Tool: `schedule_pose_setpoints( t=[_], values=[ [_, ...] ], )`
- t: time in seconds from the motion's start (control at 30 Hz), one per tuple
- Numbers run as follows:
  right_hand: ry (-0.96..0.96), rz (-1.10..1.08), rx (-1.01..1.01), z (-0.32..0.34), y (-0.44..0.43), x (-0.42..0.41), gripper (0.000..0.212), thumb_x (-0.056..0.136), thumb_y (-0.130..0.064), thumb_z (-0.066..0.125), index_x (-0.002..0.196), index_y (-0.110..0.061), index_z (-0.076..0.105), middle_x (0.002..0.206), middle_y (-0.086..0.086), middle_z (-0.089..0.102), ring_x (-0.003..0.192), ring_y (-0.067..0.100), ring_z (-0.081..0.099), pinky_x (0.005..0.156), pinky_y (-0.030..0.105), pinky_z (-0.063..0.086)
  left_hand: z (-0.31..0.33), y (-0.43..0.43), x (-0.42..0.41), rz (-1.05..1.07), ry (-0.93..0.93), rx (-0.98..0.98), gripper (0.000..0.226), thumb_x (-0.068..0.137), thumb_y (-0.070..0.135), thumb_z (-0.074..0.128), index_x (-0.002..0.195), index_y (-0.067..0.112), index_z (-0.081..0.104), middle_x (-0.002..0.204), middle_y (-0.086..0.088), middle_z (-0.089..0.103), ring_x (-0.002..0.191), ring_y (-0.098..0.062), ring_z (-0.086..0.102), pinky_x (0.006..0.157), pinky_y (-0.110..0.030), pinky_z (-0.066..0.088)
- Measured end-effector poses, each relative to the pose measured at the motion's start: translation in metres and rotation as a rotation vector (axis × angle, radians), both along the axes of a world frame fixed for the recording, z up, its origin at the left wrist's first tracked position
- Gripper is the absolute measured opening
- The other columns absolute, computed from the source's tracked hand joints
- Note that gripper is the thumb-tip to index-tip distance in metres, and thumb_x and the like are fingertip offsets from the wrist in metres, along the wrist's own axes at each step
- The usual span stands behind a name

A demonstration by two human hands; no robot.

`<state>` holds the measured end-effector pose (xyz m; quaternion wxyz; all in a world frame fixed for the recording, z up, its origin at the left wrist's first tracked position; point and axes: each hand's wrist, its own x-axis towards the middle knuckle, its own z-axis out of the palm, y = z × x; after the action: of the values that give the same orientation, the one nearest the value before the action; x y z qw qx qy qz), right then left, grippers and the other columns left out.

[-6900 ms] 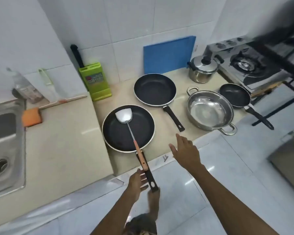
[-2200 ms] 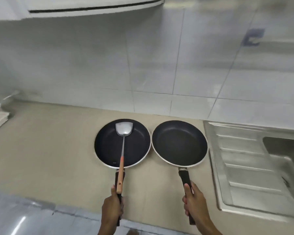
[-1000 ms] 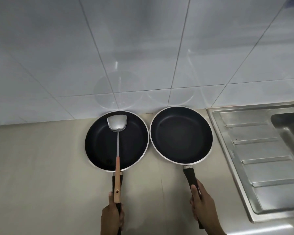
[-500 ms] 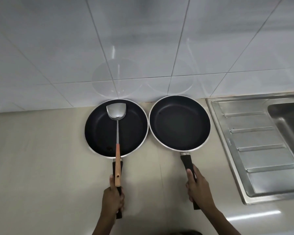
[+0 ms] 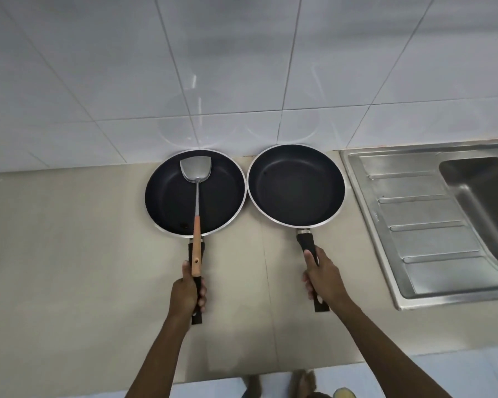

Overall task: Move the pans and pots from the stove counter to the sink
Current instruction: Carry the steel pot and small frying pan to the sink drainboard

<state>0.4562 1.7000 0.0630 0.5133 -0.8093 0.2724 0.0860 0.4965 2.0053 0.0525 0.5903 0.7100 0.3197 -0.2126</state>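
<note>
Two black frying pans lie side by side on the beige counter, close to the tiled wall. The left pan [image 5: 170, 196] has a steel spatula [image 5: 196, 179] with a wooden grip lying in it. My left hand [image 5: 186, 294] is closed around that pan's black handle. The right pan [image 5: 295, 185] is empty, and my right hand [image 5: 324, 278] grips its black handle. The steel sink [image 5: 477, 182] lies to the right, with its ribbed draining board [image 5: 426, 225] right next to the right pan.
The white tiled wall [image 5: 242, 67] stands directly behind the pans. The beige counter [image 5: 64, 254] stretches out to the left. Its front edge runs along the bottom, with the floor and my feet below.
My view has drawn back slightly, so more of my forearms and the counter edge show. Both pans sit in the same place by the wall, and both hands keep their grips.
</note>
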Motion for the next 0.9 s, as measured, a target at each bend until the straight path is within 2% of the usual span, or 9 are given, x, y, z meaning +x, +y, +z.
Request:
schedule_pose_setpoints(
  t=[0.1,0.2,0.33,0.4,0.5,0.6,0.67,0.77,0.9],
  values=[
    [0.047,0.013,0.044,0.005,-0.005,-0.003,0.031,0.105,-0.044,0.043,0.105,-0.015,0.053,0.070,0.012,0.072,0.041,0.017,0.063,0.042,0.027,0.054,0.000,-0.001,-0.017,0.002,-0.060,0.096,0.076,0.103,0.060,0.026,0.070,0.003,0.063,0.044,-0.004,0.058,0.034,-0.019,0.051,0.038,-0.027,0.042],
    [0.087,-0.009,0.160,0.009,-0.010,-0.025,0.031,0.104,-0.040,0.050,0.098,-0.011,0.057,0.070,0.015,0.074,0.044,0.023,0.065,0.046,0.035,0.060,0.003,-0.004,-0.058,0.003,-0.111,0.191,0.079,0.101,0.064,0.027,0.072,0.001,0.066,0.047,-0.006,0.063,0.038,-0.022,0.059,0.040,-0.028,0.048],
    [0.099,0.141,0.195,0.013,-0.026,-0.079,0.029,0.101,-0.037,0.058,0.101,-0.009,0.063,0.072,0.012,0.072,0.046,0.020,0.065,0.054,0.039,0.063,0.010,-0.029,-0.124,-0.003,-0.173,0.309,0.074,0.102,0.062,0.031,0.076,0.003,0.068,0.052,-0.010,0.065,0.053,-0.032,0.064,0.063,-0.045,0.057],
    [0.058,0.287,0.044,0.017,-0.041,-0.112,0.029,0.101,-0.036,0.056,0.115,-0.012,0.065,0.080,0.011,0.075,0.063,0.024,0.070,0.065,0.039,0.061,0.017,-0.062,-0.156,-0.083,-0.195,0.371,0.068,0.103,0.058,0.031,0.079,0.006,0.067,0.062,-0.014,0.069,0.061,-0.035,0.067,0.070,-0.048,0.058],
    [-0.092,0.515,-0.447,0.025,-0.084,-0.172,0.039,0.103,-0.040,0.048,0.134,-0.020,0.059,0.106,0.006,0.076,0.100,0.028,0.069,0.082,0.039,0.056,0.024,-0.141,-0.209,-0.376,-0.276,0.583,0.053,0.101,0.058,0.035,0.087,0.016,0.063,0.081,-0.008,0.073,0.078,-0.031,0.070,0.078,-0.044,0.057],
    [-0.262,0.527,-0.686,0.035,-0.139,-0.229,0.042,0.100,-0.036,0.054,0.135,-0.015,0.061,0.112,0.007,0.073,0.099,0.030,0.069,0.079,0.041,0.057,0.030,-0.233,-0.253,-0.690,-0.582,0.711,0.031,0.100,0.045,0.053,0.111,0.020,0.069,0.108,-0.004,0.074,0.099,-0.029,0.069,0.083,-0.039,0.053],
    [-0.335,0.474,-0.797,0.039,-0.183,-0.271,0.043,0.094,-0.031,0.063,0.131,-0.010,0.066,0.113,0.010,0.075,0.099,0.032,0.071,0.083,0.042,0.059,0.038,-0.298,-0.277,-0.887,-0.743,0.759,0.042,0.099,0.044,0.057,0.127,0.014,0.066,0.127,-0.006,0.071,0.113,-0.027,0.066,0.096,-0.040,0.050],
    [-0.328,0.370,-0.919,0.049,-0.249,-0.325,0.045,0.095,-0.034,0.064,0.134,-0.011,0.065,0.127,0.010,0.072,0.114,0.032,0.068,0.096,0.047,0.055,0.052,-0.385,-0.299,-1.115,-0.824,0.788,0.063,0.101,0.060,0.035,0.149,0.019,0.046,0.158,-0.002,0.046,0.145,-0.020,0.041,0.120,-0.040,0.030],
    [-0.194,0.181,-1.004,0.061,-0.331,-0.396,0.051,0.100,-0.043,0.045,0.138,-0.014,0.063,0.136,0.009,0.067,0.125,0.035,0.062,0.101,0.052,0.052,0.062,-0.494,-0.327,-1.398,-1.007,0.766,0.079,0.096,0.069,0.006,0.159,0.026,0.026,0.169,0.003,0.019,0.156,-0.017,0.013,0.125,-0.038,0.006]
  ],
)
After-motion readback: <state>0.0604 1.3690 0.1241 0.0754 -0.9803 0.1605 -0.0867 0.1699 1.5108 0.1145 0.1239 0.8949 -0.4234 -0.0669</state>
